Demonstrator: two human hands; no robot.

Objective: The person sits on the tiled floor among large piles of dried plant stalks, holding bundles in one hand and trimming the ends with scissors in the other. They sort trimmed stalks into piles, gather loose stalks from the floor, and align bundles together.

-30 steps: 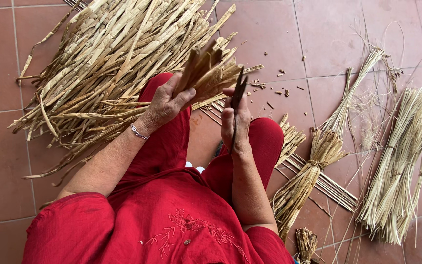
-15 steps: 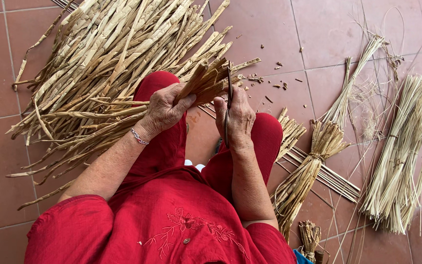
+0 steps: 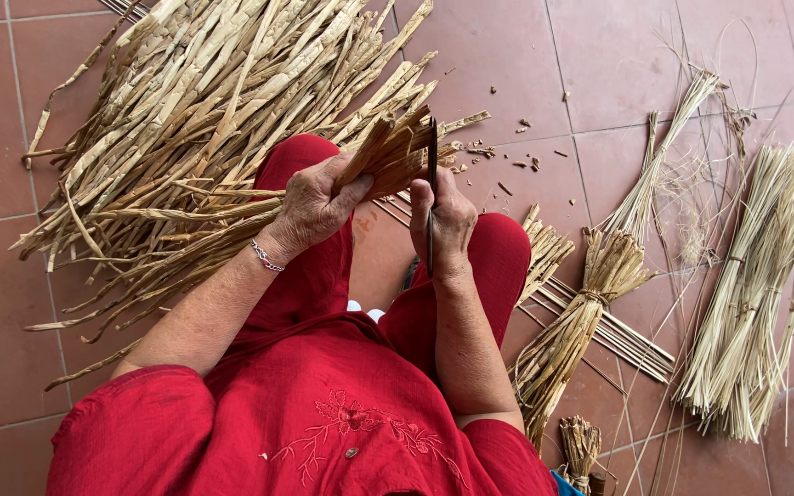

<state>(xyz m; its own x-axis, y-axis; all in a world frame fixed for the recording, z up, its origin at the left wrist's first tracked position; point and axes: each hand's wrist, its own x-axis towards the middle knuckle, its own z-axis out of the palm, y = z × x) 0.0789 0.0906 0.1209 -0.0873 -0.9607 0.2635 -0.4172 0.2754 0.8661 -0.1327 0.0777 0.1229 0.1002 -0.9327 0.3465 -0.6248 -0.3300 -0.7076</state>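
- Head view: a brown bundle of dried strips [image 3: 388, 152] is clamped in the left hand [image 3: 310, 207], at 12 o'clock from the knees.
- The right hand [image 3: 443, 220] is closed on a dark knife [image 3: 431, 188]; since a second ago the blade is seen raised upright against the bundle's right edge, so trimming is judged under way.
- A large straw pile [image 3: 204, 119] lies at 10 o'clock; tied sheaves [image 3: 746, 294] lie at 3 o'clock.

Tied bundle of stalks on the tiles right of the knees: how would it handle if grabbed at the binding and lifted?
The tied bundle looks dry and thin-stalked, so probably light. The binding sits mid-length, so it likely lifts as one piece, with the splayed lower ends drooping slightly. Loose bits may shed, judging by the chips on the tiles.
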